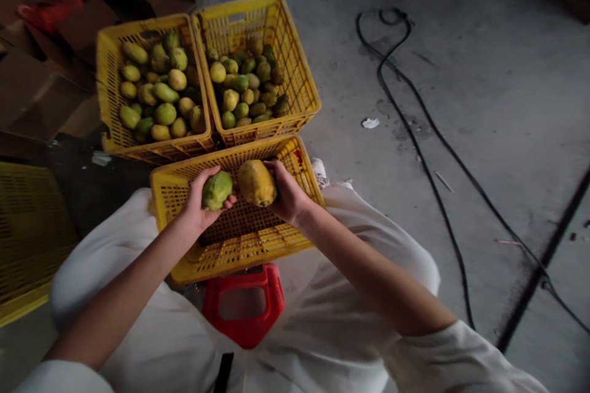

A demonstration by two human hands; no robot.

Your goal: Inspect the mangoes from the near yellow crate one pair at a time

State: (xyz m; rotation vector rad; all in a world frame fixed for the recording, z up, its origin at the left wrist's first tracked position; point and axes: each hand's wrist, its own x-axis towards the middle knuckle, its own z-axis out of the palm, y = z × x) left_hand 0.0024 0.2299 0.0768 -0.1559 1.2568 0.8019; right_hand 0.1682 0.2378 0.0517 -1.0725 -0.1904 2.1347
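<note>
My left hand (pixel 200 202) is wrapped round a bumpy green papaya-like fruit (pixel 218 191). In my right hand (pixel 286 193) is a larger yellow papaya-like fruit (pixel 257 183), its dark end tilted down towards me. Both fruits are side by side, a small gap apart, above a yellow plastic crate (pixel 239 256) between my knees. The slatted bottom of that crate shows below my hands. Beyond it stand a left yellow crate (pixel 107 83) and a right yellow crate (pixel 299 83), each holding many green and yellow fruits of the same kind.
A red plastic piece with a handle opening (pixel 244 334) lies between my legs. Cardboard boxes (pixel 41 89) are at the far left, above another yellow crate (pixel 34 227). A black cable (pixel 426 153) runs over the concrete floor (pixel 502 110) at right.
</note>
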